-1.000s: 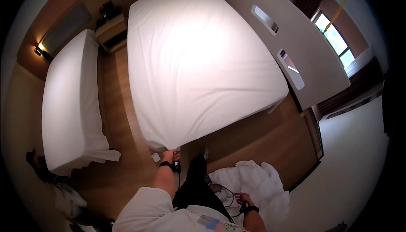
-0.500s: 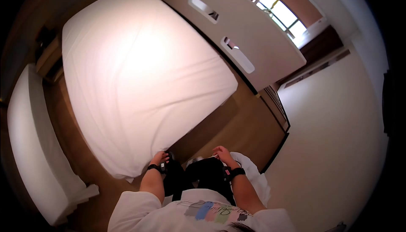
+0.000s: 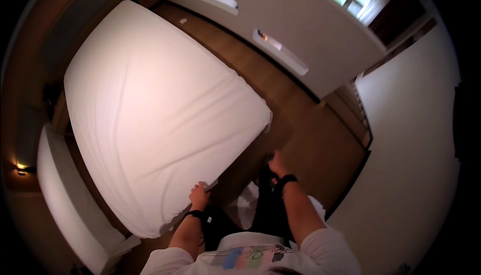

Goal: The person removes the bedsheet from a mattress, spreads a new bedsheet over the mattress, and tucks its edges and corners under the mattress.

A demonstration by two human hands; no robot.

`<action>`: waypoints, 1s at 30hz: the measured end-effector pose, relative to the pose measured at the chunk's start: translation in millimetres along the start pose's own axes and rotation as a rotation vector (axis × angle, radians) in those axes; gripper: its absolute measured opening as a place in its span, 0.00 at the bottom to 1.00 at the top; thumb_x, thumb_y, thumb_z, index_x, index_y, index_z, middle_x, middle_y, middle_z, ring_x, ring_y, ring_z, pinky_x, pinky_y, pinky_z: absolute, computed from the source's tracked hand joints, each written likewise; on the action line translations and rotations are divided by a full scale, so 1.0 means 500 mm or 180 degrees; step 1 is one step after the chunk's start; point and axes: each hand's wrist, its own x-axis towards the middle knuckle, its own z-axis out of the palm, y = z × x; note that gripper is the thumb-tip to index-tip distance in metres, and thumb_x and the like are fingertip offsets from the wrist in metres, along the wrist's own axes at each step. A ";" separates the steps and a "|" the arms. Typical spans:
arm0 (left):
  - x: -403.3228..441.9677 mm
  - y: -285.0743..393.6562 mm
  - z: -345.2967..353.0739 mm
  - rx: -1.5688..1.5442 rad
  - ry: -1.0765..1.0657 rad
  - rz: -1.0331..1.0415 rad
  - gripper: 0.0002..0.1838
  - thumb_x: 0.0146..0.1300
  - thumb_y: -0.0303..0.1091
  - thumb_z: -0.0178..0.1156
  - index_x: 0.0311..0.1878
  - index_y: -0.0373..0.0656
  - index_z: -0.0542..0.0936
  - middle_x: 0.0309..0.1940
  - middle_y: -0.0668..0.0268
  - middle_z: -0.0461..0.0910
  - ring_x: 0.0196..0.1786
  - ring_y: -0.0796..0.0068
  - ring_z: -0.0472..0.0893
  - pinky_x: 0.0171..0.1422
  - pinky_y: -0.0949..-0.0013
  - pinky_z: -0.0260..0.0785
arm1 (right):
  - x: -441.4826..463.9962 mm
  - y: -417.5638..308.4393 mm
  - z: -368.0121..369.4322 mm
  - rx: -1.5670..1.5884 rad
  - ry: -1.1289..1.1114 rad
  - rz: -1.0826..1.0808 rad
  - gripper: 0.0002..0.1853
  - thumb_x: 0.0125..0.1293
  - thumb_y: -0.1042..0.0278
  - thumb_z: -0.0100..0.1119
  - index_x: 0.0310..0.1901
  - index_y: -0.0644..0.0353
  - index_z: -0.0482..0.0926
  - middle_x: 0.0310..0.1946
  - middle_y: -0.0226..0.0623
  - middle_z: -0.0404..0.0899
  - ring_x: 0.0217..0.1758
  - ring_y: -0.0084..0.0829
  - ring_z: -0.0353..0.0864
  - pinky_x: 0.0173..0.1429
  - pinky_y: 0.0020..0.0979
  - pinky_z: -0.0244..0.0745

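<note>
A white fitted sheet [image 3: 165,109] covers the mattress, with creases running across its near half. At the near edge of the bed, my left hand [image 3: 199,195] is closed on the sheet's border, and a small flap of cloth shows beside it. My right hand [image 3: 277,164] hangs over the floor in front of my right knee, apart from the bed. It is smeared by motion, so its fingers cannot be made out. White cloth [image 3: 247,204] shows between my dark-clad legs, and more lies by my right forearm.
Another white-covered bed or bench [image 3: 70,195] stands at the left across a narrow gap. A pale partition with slots [image 3: 280,39] runs along the far right side. A white wall [image 3: 401,149] stands on the right. Brown floor [image 3: 310,139] lies between bed and wall.
My left hand has moved forward onto the sheet's near edge. My right hand has moved forward and slightly right, away from the white cloth. The view has shifted, showing floor along the bed's far side.
</note>
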 end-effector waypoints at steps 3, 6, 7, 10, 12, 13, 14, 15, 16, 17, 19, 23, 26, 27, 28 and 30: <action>0.051 0.056 -0.005 0.0633 -0.0140 -0.0210 0.21 0.52 0.39 0.63 0.46 0.44 0.68 0.42 0.62 0.73 0.46 0.57 0.75 0.40 0.54 0.72 | 0.133 -0.003 -0.029 0.0213 0.0143 -0.0224 0.31 0.51 0.74 0.57 0.59 0.60 0.61 0.53 0.52 0.67 0.55 0.53 0.69 0.57 0.45 0.68; 0.104 0.069 0.013 0.1248 -0.0099 -0.0019 0.15 0.54 0.38 0.60 0.41 0.43 0.71 0.36 0.64 0.76 0.42 0.59 0.77 0.38 0.55 0.72 | 0.267 -0.005 -0.033 0.0293 0.0264 -0.0561 0.33 0.52 0.75 0.57 0.61 0.55 0.60 0.53 0.47 0.67 0.52 0.51 0.70 0.54 0.47 0.69; 0.113 0.075 0.005 0.1169 -0.0183 -0.0080 0.12 0.54 0.37 0.59 0.39 0.43 0.73 0.34 0.64 0.77 0.40 0.59 0.78 0.38 0.56 0.72 | 0.301 -0.017 -0.045 0.0203 0.0082 -0.0536 0.33 0.51 0.75 0.57 0.61 0.53 0.60 0.53 0.46 0.68 0.51 0.50 0.71 0.53 0.47 0.69; 0.116 0.120 -0.033 0.0992 -0.0478 -0.0353 0.09 0.54 0.36 0.58 0.36 0.44 0.74 0.32 0.62 0.78 0.37 0.57 0.79 0.38 0.56 0.72 | 0.378 -0.043 -0.071 -0.0081 -0.0146 -0.0772 0.26 0.53 0.73 0.56 0.56 0.51 0.66 0.45 0.43 0.73 0.45 0.45 0.74 0.47 0.45 0.71; 0.131 0.138 -0.038 0.0661 -0.0480 -0.0579 0.06 0.52 0.34 0.57 0.34 0.45 0.76 0.34 0.60 0.79 0.37 0.55 0.79 0.38 0.55 0.71 | 0.438 -0.036 -0.045 -0.0245 -0.0353 -0.0921 0.21 0.54 0.71 0.55 0.52 0.51 0.69 0.40 0.44 0.75 0.42 0.45 0.75 0.44 0.45 0.72; 0.136 0.142 -0.037 0.0688 -0.0527 -0.0603 0.06 0.52 0.34 0.57 0.34 0.45 0.76 0.34 0.60 0.79 0.37 0.55 0.79 0.38 0.55 0.71 | 0.463 -0.033 -0.037 -0.0441 -0.0472 -0.1117 0.16 0.55 0.68 0.54 0.48 0.51 0.72 0.34 0.45 0.77 0.40 0.45 0.76 0.41 0.44 0.72; 0.139 0.159 -0.051 0.0517 -0.0487 -0.0689 0.05 0.50 0.32 0.57 0.32 0.46 0.76 0.32 0.60 0.79 0.37 0.55 0.79 0.38 0.55 0.71 | 0.476 -0.031 -0.032 -0.0551 0.0017 -0.1397 0.08 0.56 0.67 0.51 0.38 0.54 0.75 0.24 0.41 0.77 0.33 0.44 0.78 0.38 0.43 0.72; 0.144 0.175 -0.055 0.0341 -0.0454 -0.0781 0.04 0.49 0.31 0.56 0.30 0.46 0.76 0.31 0.60 0.79 0.36 0.54 0.79 0.38 0.55 0.70 | 0.492 -0.018 -0.031 -0.0541 -0.0045 -0.1387 0.08 0.56 0.67 0.51 0.38 0.54 0.75 0.24 0.41 0.77 0.33 0.44 0.78 0.38 0.43 0.72; 0.145 0.177 -0.055 0.0354 -0.0475 -0.0797 0.04 0.49 0.31 0.56 0.30 0.46 0.76 0.31 0.60 0.79 0.36 0.54 0.79 0.38 0.55 0.70 | 0.503 -0.008 -0.040 -0.0802 -0.0210 -0.1533 0.08 0.56 0.68 0.51 0.37 0.54 0.75 0.22 0.40 0.77 0.30 0.43 0.78 0.36 0.43 0.71; 0.143 0.170 -0.051 0.0333 -0.0494 -0.0783 0.03 0.48 0.30 0.56 0.28 0.46 0.75 0.29 0.59 0.79 0.35 0.54 0.78 0.37 0.54 0.70 | 0.512 -0.003 -0.059 -0.1065 -0.0371 -0.1674 0.08 0.55 0.68 0.51 0.37 0.54 0.75 0.20 0.39 0.77 0.28 0.43 0.78 0.35 0.42 0.71; 0.151 0.169 -0.048 0.0312 -0.0514 -0.0758 0.02 0.47 0.30 0.55 0.27 0.45 0.75 0.28 0.59 0.78 0.34 0.53 0.78 0.37 0.54 0.69 | 0.529 0.031 -0.097 -0.0982 -0.0187 -0.1804 0.06 0.54 0.69 0.50 0.34 0.54 0.75 0.18 0.38 0.76 0.24 0.42 0.77 0.34 0.41 0.69; 0.155 0.187 -0.076 0.0013 -0.0644 -0.0339 0.04 0.48 0.32 0.55 0.27 0.44 0.73 0.27 0.58 0.78 0.34 0.51 0.76 0.36 0.53 0.68 | 0.527 0.029 -0.222 -0.1403 -0.0248 -0.1964 0.04 0.53 0.70 0.50 0.30 0.55 0.75 0.17 0.38 0.76 0.24 0.41 0.78 0.33 0.41 0.66; 0.167 0.205 -0.090 -0.0097 -0.0861 -0.0171 0.05 0.50 0.33 0.55 0.26 0.43 0.73 0.27 0.57 0.77 0.34 0.50 0.76 0.36 0.52 0.68 | 0.517 0.024 -0.266 -0.1328 -0.0296 -0.2016 0.05 0.54 0.71 0.49 0.32 0.55 0.75 0.18 0.38 0.77 0.24 0.41 0.78 0.33 0.41 0.67; 0.166 0.207 -0.091 -0.0128 -0.0987 -0.0170 0.06 0.51 0.35 0.56 0.26 0.43 0.72 0.27 0.57 0.78 0.34 0.50 0.77 0.37 0.52 0.68 | 0.511 0.032 -0.252 -0.1327 -0.0314 -0.2003 0.05 0.54 0.71 0.49 0.32 0.55 0.75 0.18 0.38 0.77 0.24 0.41 0.78 0.33 0.41 0.67; 0.163 0.195 -0.075 -0.0130 -0.1004 -0.0164 0.06 0.51 0.35 0.56 0.26 0.43 0.72 0.27 0.57 0.78 0.34 0.50 0.77 0.37 0.52 0.68 | 0.508 0.043 -0.227 -0.1263 -0.0155 -0.2006 0.06 0.54 0.72 0.49 0.33 0.54 0.75 0.17 0.37 0.76 0.23 0.41 0.78 0.33 0.40 0.67; 0.158 0.164 -0.031 -0.0057 -0.0821 0.0005 0.07 0.52 0.37 0.56 0.29 0.44 0.75 0.26 0.57 0.77 0.34 0.51 0.77 0.39 0.52 0.69 | 0.499 0.044 -0.178 -0.1207 0.0005 -0.2031 0.06 0.54 0.72 0.49 0.34 0.54 0.74 0.17 0.35 0.76 0.22 0.42 0.77 0.33 0.40 0.67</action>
